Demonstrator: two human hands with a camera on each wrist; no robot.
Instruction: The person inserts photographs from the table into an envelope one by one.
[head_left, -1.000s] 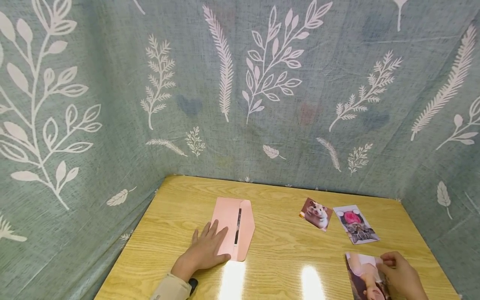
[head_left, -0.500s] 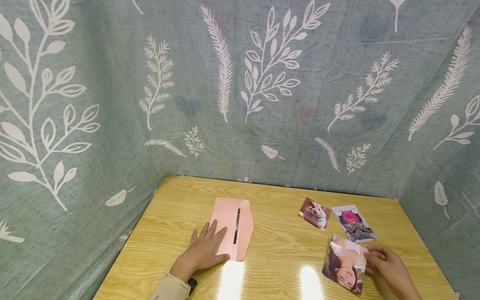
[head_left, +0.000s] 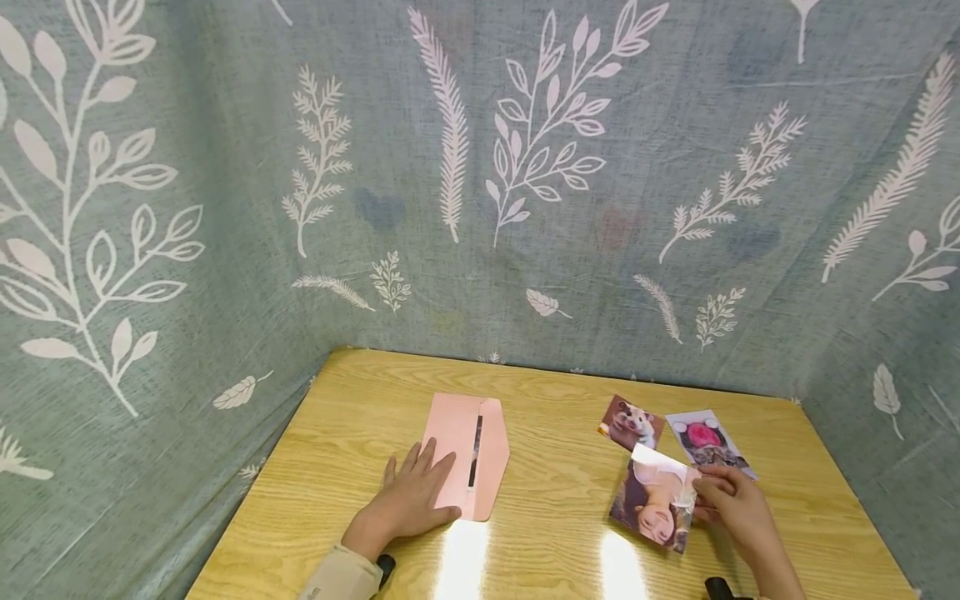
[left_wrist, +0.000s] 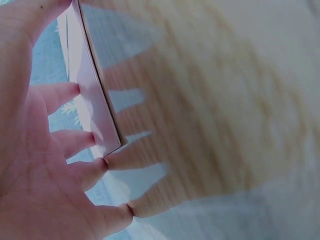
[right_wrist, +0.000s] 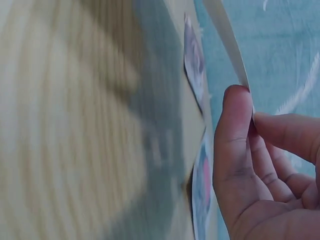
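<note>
My left hand (head_left: 408,497) lies with spread fingers on a pink envelope (head_left: 491,450); a dark strip shows through the slit beside its flap. In the left wrist view the fingertips touch the envelope's edge (left_wrist: 95,100) and the tabletop. My right hand (head_left: 738,508) pinches the right edge of a photo of a smiling person (head_left: 660,496), held tilted above the table. The right wrist view shows this photo (right_wrist: 227,37) edge-on between thumb and fingers. Behind it lie a hamster photo (head_left: 633,425) and a cat photo (head_left: 705,435), the latter partly covered by the hand.
The wooden table (head_left: 555,433) is backed by a green leaf-patterned cloth (head_left: 450,317), which also hangs along both sides. Bright glare patches (head_left: 622,567) shine on the wood near the front.
My right hand has lifted the photo of the person and carried it left and away from me, towards the hamster photo. The left hand has stayed on the envelope.
</note>
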